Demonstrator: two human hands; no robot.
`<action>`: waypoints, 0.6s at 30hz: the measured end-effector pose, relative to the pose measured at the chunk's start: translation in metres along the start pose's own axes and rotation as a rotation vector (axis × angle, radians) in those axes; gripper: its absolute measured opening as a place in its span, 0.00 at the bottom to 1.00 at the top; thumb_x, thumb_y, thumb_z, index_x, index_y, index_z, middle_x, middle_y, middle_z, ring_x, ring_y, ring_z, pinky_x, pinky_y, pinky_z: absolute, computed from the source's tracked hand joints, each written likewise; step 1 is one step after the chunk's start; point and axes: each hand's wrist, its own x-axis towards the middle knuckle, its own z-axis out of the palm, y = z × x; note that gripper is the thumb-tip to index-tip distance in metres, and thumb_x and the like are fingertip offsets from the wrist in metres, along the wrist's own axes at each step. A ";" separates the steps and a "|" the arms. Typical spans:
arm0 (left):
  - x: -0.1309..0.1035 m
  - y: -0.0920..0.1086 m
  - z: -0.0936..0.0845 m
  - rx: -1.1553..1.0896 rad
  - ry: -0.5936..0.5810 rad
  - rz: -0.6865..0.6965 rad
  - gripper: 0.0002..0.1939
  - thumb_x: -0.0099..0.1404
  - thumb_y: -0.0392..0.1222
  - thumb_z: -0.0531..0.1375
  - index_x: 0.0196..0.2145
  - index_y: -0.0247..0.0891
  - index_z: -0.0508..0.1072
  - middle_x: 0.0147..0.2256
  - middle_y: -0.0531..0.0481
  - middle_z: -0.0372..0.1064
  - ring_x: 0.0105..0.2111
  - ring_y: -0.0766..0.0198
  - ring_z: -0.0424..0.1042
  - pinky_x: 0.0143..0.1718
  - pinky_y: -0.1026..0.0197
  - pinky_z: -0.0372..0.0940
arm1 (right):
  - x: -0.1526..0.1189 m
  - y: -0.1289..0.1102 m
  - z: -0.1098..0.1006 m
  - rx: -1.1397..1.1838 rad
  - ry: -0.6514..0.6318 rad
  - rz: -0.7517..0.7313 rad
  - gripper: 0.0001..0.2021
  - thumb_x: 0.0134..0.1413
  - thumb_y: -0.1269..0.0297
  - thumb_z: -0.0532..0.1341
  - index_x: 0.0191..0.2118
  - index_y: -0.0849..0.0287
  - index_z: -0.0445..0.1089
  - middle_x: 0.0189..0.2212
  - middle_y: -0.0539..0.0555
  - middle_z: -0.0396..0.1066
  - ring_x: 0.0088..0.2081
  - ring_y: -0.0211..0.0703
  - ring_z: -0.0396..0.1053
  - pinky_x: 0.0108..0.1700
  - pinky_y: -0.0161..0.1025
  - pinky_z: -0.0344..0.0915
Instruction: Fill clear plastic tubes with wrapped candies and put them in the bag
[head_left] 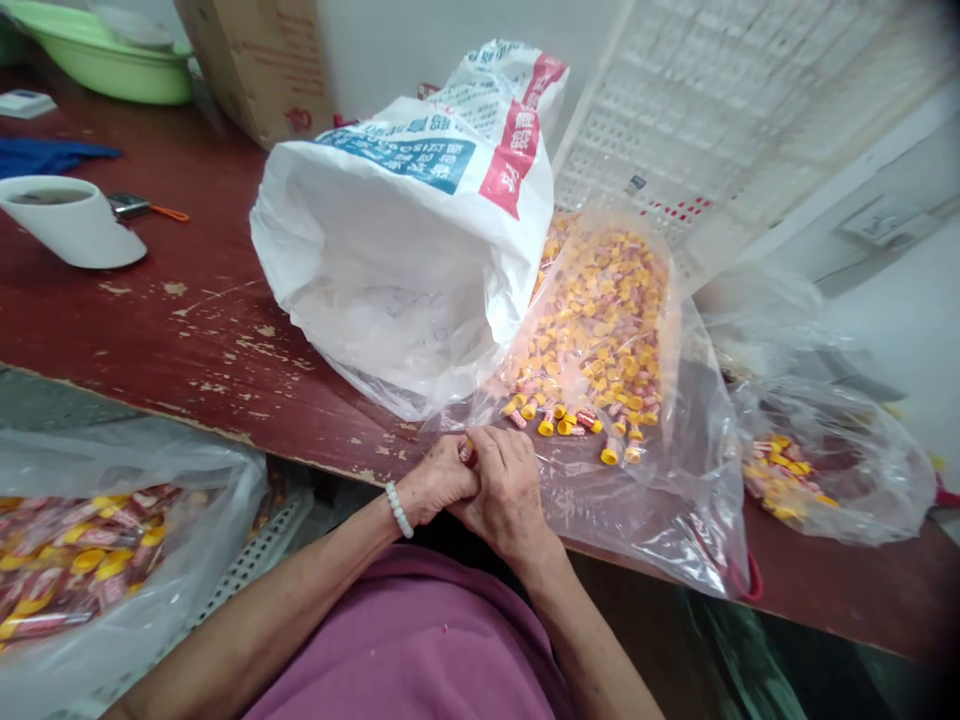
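Note:
My left hand (437, 480), a pale bead bracelet (399, 510) at its wrist, meets my right hand (510, 492) at the table's front edge. Both hands are closed, fingers pressed together around a small red tube (468, 452) that is mostly hidden; a bit of yellow shows at its top. Just beyond them, small pink-and-red tubes with yellow caps (568, 422) spill from the mouth of a clear plastic bag (637, 510). To the left of that bag a large white printed sack (405, 270) lies with its wide mouth facing me.
Lower left, a lined crate (225, 565) holds larger yellow-capped tubes (97, 570). Another clear bag (862, 480) with capped pieces sits at the right. On the red table (195, 330) stand a white cup (82, 235), a green basin (127, 75) and a cardboard box (262, 60). A white plastic crate (720, 110) leans behind.

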 end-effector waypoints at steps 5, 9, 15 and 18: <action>-0.006 0.004 -0.007 -0.190 -0.072 -0.085 0.09 0.40 0.28 0.57 0.24 0.31 0.68 0.21 0.54 0.61 0.22 0.70 0.59 0.23 0.68 0.54 | -0.005 0.008 -0.014 0.188 -0.081 0.100 0.45 0.36 0.59 0.68 0.61 0.60 0.48 0.60 0.62 0.52 0.59 0.56 0.52 0.59 0.53 0.52; -0.014 0.003 -0.012 -0.362 -0.175 -0.128 0.12 0.43 0.32 0.62 0.30 0.29 0.71 0.25 0.49 0.67 0.25 0.65 0.65 0.27 0.64 0.60 | -0.016 0.014 -0.018 0.281 -0.115 0.203 0.55 0.33 0.57 0.71 0.64 0.59 0.38 0.62 0.63 0.46 0.62 0.55 0.47 0.61 0.53 0.51; -0.019 0.011 -0.012 -0.544 -0.154 -0.160 0.11 0.38 0.28 0.62 0.25 0.31 0.70 0.24 0.52 0.67 0.26 0.67 0.66 0.30 0.66 0.62 | -0.015 0.008 -0.007 0.286 -0.105 0.017 0.43 0.43 0.61 0.68 0.62 0.57 0.45 0.55 0.61 0.59 0.56 0.49 0.59 0.56 0.47 0.61; -0.025 0.014 -0.010 -0.621 -0.167 -0.174 0.11 0.35 0.26 0.62 0.22 0.31 0.70 0.22 0.52 0.67 0.25 0.69 0.66 0.28 0.68 0.62 | -0.013 0.001 -0.009 0.190 -0.060 -0.073 0.35 0.46 0.60 0.66 0.59 0.57 0.52 0.49 0.60 0.66 0.50 0.49 0.66 0.50 0.45 0.67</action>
